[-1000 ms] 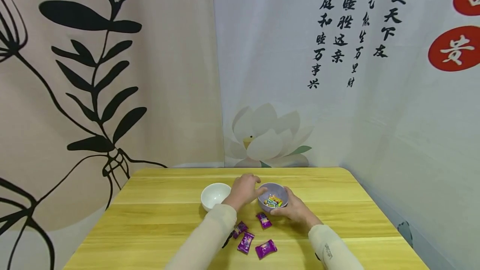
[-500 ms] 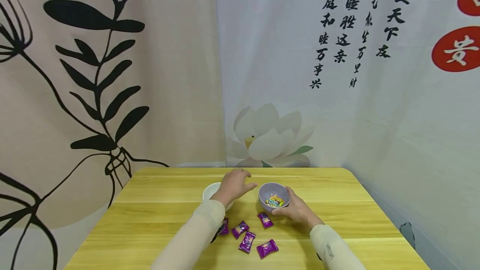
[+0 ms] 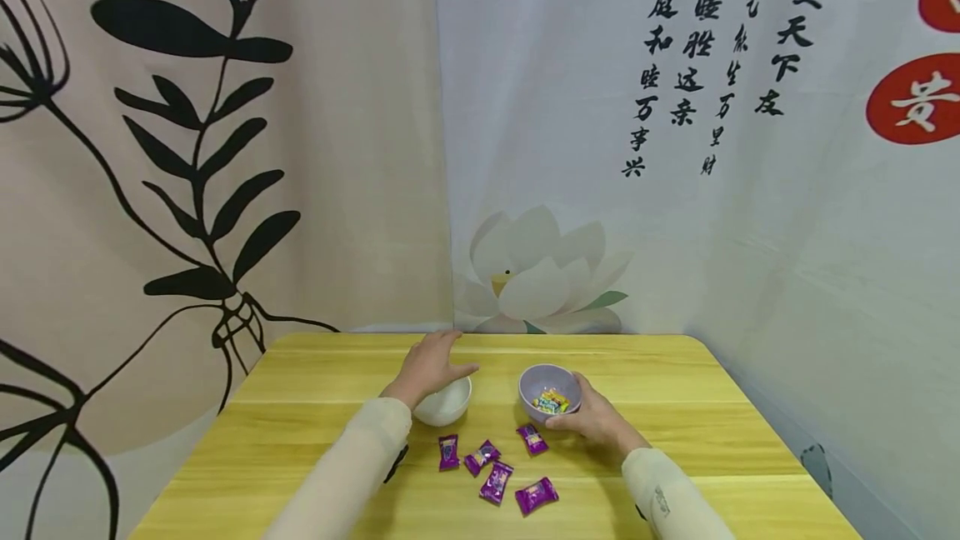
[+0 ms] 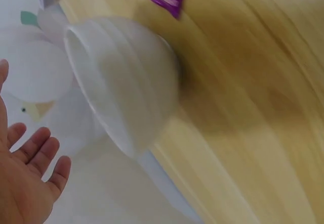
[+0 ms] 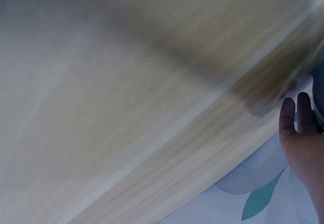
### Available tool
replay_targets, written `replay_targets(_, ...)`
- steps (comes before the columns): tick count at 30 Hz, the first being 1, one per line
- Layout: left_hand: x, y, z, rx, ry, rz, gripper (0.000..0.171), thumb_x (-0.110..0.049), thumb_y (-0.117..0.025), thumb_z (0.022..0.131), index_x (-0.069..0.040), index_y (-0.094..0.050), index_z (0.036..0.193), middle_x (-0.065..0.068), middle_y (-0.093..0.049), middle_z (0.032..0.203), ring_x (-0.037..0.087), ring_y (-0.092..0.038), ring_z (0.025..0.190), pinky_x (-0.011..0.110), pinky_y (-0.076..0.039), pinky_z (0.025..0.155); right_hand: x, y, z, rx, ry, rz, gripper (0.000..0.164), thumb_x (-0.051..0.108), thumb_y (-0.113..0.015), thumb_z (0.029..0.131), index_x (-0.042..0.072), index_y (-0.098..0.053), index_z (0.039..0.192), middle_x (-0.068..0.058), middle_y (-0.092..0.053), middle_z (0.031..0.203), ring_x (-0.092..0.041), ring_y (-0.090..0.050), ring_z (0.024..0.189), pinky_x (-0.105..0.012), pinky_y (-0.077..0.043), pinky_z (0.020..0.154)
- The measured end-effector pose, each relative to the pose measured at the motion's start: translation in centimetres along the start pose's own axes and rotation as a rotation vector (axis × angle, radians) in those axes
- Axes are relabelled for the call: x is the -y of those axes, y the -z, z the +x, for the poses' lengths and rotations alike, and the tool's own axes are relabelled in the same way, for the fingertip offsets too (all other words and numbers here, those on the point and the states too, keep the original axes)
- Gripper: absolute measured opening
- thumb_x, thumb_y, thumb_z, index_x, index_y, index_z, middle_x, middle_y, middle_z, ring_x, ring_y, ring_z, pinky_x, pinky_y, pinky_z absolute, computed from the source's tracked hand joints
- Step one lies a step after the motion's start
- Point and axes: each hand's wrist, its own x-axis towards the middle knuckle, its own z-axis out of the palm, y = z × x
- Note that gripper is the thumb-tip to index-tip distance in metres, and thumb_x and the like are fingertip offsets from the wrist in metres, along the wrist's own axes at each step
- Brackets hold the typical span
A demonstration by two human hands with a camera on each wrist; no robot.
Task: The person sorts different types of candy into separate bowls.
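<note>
My left hand (image 3: 429, 369) hovers over the left side of a white bowl (image 3: 447, 404) with its fingers spread and nothing in them. In the left wrist view the fingers of that hand (image 4: 30, 176) extend loosely beyond the rim of the white bowl (image 4: 126, 82). Right of it, my right hand (image 3: 596, 419) grips a light purple bowl (image 3: 531, 411) by its right side, thumb at the front. Small yellow and blue wrapped candies (image 3: 551, 401) lie inside that bowl. The right wrist view catches my right hand (image 5: 304, 143) against the bowl's dark side (image 5: 319, 90).
Several purple-wrapped candies lie in front of the bowls, among them one nearest the purple bowl (image 3: 532, 439), one at the left (image 3: 448, 452) and one at the front right (image 3: 537, 496). The wooden table (image 3: 675, 382) ends at a printed curtain (image 3: 360, 190) behind.
My left hand has moved left, from beside the purple bowl to over the white bowl. The leftmost purple candy has come out from behind the sleeve. My right hand keeps holding the purple bowl.
</note>
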Motion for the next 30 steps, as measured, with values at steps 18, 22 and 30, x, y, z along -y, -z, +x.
replay_targets(18,5.6,-1.1,-4.2,0.052,0.138,-0.081,0.104,-0.064,-0.075,0.077,0.0,-0.037,0.15,0.025,-0.041,0.148,0.043,-0.037,0.135,0.061,-0.029,0.111,0.2,-0.1,0.1,0.007,-0.024,0.006,0.12,0.04,-0.089,0.073,-0.003,-0.014,0.156,-0.026,-0.039,0.149,-0.046,-0.037,0.136,-0.062,-0.025,0.112)
replay_targets(22,6.3,-1.9,-4.8,0.041,0.147,-0.106,0.107,-0.066,-0.076,0.074,0.0,-0.038,0.149,0.023,-0.044,0.145,0.041,-0.042,0.131,0.06,-0.032,0.109,0.3,-0.1,0.0,0.015,-0.024,0.002,0.12,0.04,-0.088,0.074,-0.003,-0.012,0.156,-0.027,-0.038,0.15,-0.046,-0.035,0.137,-0.062,-0.025,0.112)
replay_targets(30,6.9,-2.6,-5.6,0.053,0.165,-0.164,0.108,-0.067,-0.078,0.07,-0.003,-0.04,0.148,0.022,-0.046,0.142,0.038,-0.046,0.126,0.061,-0.034,0.105,0.3,-0.1,0.0,0.045,-0.022,0.002,0.123,0.039,-0.086,0.076,-0.005,-0.003,0.156,-0.032,-0.022,0.156,-0.05,-0.021,0.142,-0.063,-0.018,0.114)
